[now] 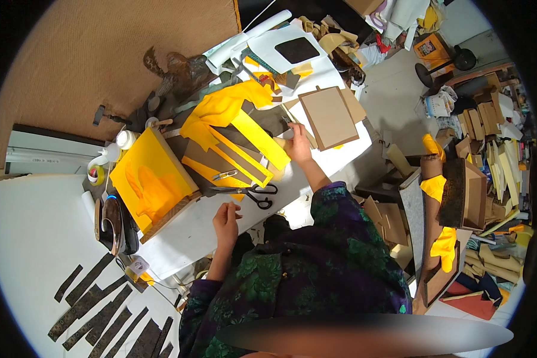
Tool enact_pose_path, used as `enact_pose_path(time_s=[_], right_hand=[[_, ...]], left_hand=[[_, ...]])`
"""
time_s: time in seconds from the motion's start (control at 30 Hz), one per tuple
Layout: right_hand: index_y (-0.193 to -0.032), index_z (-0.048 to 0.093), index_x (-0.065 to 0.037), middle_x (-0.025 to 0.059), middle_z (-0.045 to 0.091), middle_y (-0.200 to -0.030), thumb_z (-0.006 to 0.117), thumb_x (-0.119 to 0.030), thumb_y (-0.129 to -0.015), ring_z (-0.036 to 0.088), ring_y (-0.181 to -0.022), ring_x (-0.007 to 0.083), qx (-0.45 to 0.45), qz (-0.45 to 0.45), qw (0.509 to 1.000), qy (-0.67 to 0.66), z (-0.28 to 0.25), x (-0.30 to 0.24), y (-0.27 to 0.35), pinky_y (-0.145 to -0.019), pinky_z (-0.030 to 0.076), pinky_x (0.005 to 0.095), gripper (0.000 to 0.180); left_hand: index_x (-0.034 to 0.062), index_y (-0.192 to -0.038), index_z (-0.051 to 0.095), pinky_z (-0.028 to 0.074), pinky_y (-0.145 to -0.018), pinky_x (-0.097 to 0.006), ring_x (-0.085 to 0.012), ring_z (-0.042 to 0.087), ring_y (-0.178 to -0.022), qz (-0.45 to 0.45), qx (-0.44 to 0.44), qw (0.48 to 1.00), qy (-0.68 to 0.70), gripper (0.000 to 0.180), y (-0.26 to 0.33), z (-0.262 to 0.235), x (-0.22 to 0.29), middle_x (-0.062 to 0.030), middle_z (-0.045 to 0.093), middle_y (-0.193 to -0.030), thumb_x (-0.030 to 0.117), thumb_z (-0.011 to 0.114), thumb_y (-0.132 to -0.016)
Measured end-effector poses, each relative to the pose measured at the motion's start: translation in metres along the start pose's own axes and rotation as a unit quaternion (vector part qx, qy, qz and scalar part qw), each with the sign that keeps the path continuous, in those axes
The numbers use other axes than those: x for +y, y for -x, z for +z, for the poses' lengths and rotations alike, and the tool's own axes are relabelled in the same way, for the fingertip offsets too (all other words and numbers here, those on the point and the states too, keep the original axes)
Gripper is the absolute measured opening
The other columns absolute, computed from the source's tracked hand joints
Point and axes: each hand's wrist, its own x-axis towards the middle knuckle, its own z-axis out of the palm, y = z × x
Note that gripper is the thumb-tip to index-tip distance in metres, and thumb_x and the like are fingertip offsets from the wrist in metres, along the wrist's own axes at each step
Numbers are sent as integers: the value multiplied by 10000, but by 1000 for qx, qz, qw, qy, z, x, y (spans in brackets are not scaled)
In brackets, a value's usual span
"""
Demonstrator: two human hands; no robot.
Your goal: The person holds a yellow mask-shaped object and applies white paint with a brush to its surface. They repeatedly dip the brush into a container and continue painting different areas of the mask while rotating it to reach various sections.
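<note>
My left hand (225, 225) hovers at the table's near edge, loosely curled, its fingertips slightly apart with nothing visible in them. Close by lie black-handled scissors (261, 196) and a small cutter knife (225, 175). My right hand (301, 145) is closed beside the end of a wide yellow strip (259, 138); a slim thing sticks out at its fingertips, too small to name. Narrower yellow strips (240, 160) lie on dark grey board, left of the wide one. Behind them spreads a crumpled yellow sheet (221, 107).
A yellow-covered box (155, 182) stands at the left, with a white jar (126, 139) and tape roll (95, 173) behind. A brown board (329, 117) lies right of my right hand. A hammer (109, 116) is at far left. Shelves of scraps (489, 125) line the right.
</note>
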Motion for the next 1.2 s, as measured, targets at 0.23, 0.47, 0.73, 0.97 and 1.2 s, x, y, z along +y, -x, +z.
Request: enact_pose_path(time_s=[0.23, 0.47, 0.73, 0.97, 1.2], right_hand=[[-1210, 494, -63, 149, 490, -1224, 546, 180, -782, 660, -797, 272, 170, -93, 980, 39, -128, -41, 24, -679, 560, 370, 496], [-1195, 505, -51, 147, 512, -1251, 626, 165, -780, 682, -852, 181, 142, -153, 976, -61, -232, -134, 24, -728, 551, 297, 483], [-1190, 613, -106, 31, 635, -1281, 646, -46, -809, 511, -1294, 238, 111, -326, 926, 153, -213, -172, 78, -1126, 241, 540, 387], [-1253, 565, -3, 48, 580, -1367, 533, -118, -902, 411, -1391, 271, 104, -333, 900, 262, -186, -213, 99, -1141, 204, 577, 371], [-1182, 569, 9, 95, 617, -1300, 557, -120, -924, 531, -1265, 293, 116, -307, 936, 129, -156, -236, 106, -1139, 276, 544, 288]], left_hand=[[-25, -1146, 572, 498, -861, -348, -251, 614, -982, 207, -55, 968, -134, 257, -36, 64, 50, -164, 606, -1134, 97, 629, -927], [-31, -1472, 314, 336, -1129, -441, -363, 479, -1303, 348, -208, 902, -145, 784, -77, 162, 114, -242, 482, -1402, 291, 726, -888], [6, -1344, 493, 518, -903, -287, -123, 615, -1060, -42, -312, 897, 310, 374, -14, 139, 146, -70, 620, -1209, 184, 554, -1021], [-31, -1273, 563, 481, -871, -249, -82, 573, -1016, 165, -162, 951, 203, 292, 16, 120, 145, -58, 645, -1142, 139, 488, -1047], [-7, -1237, 563, 481, -876, -255, -105, 587, -1011, 174, -35, 923, 341, 267, 23, 116, 135, -59, 641, -1135, 162, 460, -1058]])
